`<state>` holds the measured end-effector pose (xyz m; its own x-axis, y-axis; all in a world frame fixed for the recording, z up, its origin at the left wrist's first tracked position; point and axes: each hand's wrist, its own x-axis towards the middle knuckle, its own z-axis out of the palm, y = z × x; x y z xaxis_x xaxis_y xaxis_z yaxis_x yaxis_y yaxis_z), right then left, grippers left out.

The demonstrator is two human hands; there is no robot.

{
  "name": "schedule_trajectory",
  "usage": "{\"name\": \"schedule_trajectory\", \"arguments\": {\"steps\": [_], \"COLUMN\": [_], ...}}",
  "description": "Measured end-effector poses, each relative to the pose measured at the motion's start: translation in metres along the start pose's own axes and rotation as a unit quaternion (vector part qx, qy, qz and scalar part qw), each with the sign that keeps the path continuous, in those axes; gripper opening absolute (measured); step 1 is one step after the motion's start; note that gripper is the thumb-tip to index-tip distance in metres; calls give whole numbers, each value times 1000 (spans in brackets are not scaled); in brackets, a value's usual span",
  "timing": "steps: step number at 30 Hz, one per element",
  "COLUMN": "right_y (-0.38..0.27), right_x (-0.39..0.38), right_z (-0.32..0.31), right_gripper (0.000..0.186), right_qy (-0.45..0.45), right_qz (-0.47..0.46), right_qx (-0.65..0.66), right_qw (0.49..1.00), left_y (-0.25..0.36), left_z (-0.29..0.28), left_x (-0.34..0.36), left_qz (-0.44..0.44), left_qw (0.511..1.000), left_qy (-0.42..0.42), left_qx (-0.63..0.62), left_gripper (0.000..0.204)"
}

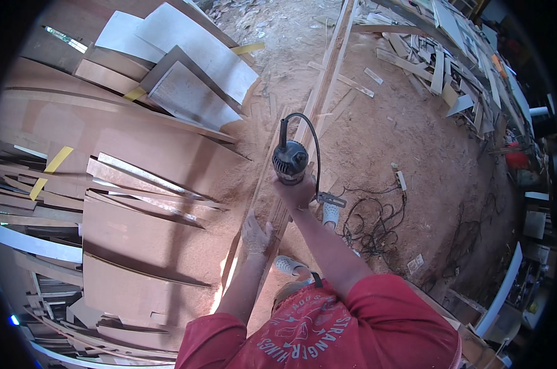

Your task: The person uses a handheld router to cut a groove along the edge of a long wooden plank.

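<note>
My right hand (pixel 297 192) is closed around the body of a trim router (pixel 290 161), a compact power tool with a black, vented motor top. Its black cord loops from the top down along the right side. A metal bracket (pixel 332 200) juts out to the right, low beside my hand. The router stands over a long, narrow wooden plank (pixel 318 101) running away from me; its base and bit are hidden. Closer to me, my left hand (pixel 255 235) rests on the wood with thumb and fingers apart.
Boards and sheets (pixel 143 240) lean in stacks at left. Offcuts (pixel 435 71) are heaped at far right. A tangled black cable (pixel 377 224) lies on the dusty floor (pixel 426 178) right of my feet, near a light-coloured shoe (pixel 331 213). Loose strips (pixel 349 83) lie beside the plank.
</note>
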<state>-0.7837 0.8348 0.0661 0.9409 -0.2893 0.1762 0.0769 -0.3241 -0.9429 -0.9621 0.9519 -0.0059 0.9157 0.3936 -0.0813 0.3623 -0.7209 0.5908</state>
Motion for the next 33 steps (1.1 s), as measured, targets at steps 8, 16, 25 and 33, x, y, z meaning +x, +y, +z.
{"name": "schedule_trajectory", "arguments": {"steps": [8, 16, 25, 33], "right_y": [22, 32, -22, 9], "right_x": [18, 57, 101, 103], "right_z": [2, 3, 7, -49], "right_gripper": [65, 61, 61, 48], "right_qy": [-11, -20, -42, 7], "right_qz": [-75, -71, 104, 126], "right_qx": [5, 46, -82, 29], "right_qw": [997, 996, 990, 992], "left_y": [5, 14, -3, -10], "left_z": [-8, -11, -10, -57], "left_x": [-2, -2, -5, -108], "left_qz": [-3, -24, 3, 167], "left_qw": [1000, 999, 1000, 985], "left_qy": [-19, -32, 27, 19], "left_qx": [6, -11, 0, 39], "left_gripper": [81, 80, 80, 100]}}
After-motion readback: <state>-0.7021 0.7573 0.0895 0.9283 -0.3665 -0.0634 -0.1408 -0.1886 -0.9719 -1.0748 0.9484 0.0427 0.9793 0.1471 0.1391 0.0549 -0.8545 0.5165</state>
